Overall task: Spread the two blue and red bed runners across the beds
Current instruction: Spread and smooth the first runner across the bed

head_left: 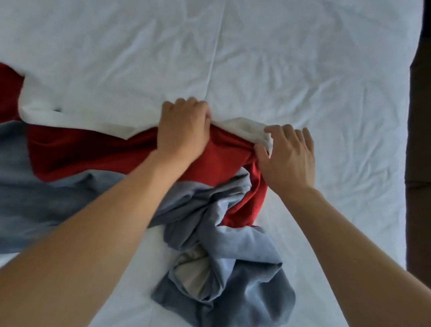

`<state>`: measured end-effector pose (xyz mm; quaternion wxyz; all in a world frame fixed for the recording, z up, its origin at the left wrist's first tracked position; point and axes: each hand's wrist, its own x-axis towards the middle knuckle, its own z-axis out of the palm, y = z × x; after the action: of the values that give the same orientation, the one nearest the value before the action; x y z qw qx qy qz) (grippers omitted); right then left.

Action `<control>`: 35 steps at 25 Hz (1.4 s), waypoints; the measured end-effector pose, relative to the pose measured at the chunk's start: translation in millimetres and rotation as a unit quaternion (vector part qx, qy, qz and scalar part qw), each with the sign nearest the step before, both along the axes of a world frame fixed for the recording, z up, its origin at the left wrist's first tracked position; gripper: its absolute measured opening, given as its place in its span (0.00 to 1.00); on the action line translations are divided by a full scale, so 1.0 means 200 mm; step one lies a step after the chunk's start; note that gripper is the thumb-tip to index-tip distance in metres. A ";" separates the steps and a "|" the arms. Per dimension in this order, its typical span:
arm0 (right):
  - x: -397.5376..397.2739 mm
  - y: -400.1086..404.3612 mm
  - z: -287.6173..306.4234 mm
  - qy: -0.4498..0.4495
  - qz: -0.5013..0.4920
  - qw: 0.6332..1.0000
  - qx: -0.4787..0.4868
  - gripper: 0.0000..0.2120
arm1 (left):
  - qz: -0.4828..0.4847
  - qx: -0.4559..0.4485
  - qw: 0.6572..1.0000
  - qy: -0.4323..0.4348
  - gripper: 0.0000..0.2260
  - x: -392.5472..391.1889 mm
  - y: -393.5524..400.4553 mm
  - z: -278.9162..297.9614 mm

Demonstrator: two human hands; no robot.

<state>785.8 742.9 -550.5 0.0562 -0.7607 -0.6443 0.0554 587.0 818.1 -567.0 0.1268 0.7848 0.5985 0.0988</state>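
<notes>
A: Where is the runner (pixel 119 158) now?

B: It lies on the bed (pixel 299 65), across the near part; the left end is flat and goes out of view, and the right end is a big bunched heap near the middle; I see only one runner here.

A: What are the hands doing?

B: The left hand (pixel 183 130) is closed on the far edge, where the red cloth meets its white back; the fingers curl under, clamped on the runner; the right hand (pixel 286 157) sits just beside it, thumb and fingers pinching the white fold, the other fingers a bit apart.

A: How should this step go?

B: I think both hands should keep hold of that same edge; then the right hand can slide along it to the right, away from the left, so the twist comes loose; pull low and slow, so the sheet does not ruck up; the blue lump needs a shake too.

A: What does it all look like?

B: The runner is soft and floppy; red in one band, dusty blue in the other, white underneath; the blue part folds in thick rolls; the sheet is white, thin and full of small creases, with a straight line down the middle.
</notes>
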 end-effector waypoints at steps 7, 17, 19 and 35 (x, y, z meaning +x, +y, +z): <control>0.05 -0.23 -0.02 0.081 -0.022 0.994 -0.065 0.19 | -0.068 0.021 0.997 -0.038 0.05 0.20 -0.27 0.08; -0.12 -0.75 0.06 0.062 0.069 0.989 -0.113 0.11 | -0.061 -0.029 0.997 -0.023 0.08 0.07 -1.00 0.10; -0.16 -0.83 0.05 0.050 0.094 0.983 -0.149 0.10 | -0.077 -0.035 0.996 -0.005 0.12 0.02 -1.09 0.10; 0.70 -1.11 0.10 -0.053 -0.006 0.994 -0.095 0.04 | -0.179 -0.035 0.983 -0.029 0.06 0.99 -1.21 0.15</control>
<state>926.3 520.1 -530.8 -0.0504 -0.7683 -0.6335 0.0760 785.0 575.4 -537.1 0.1867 0.8712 0.4476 0.0760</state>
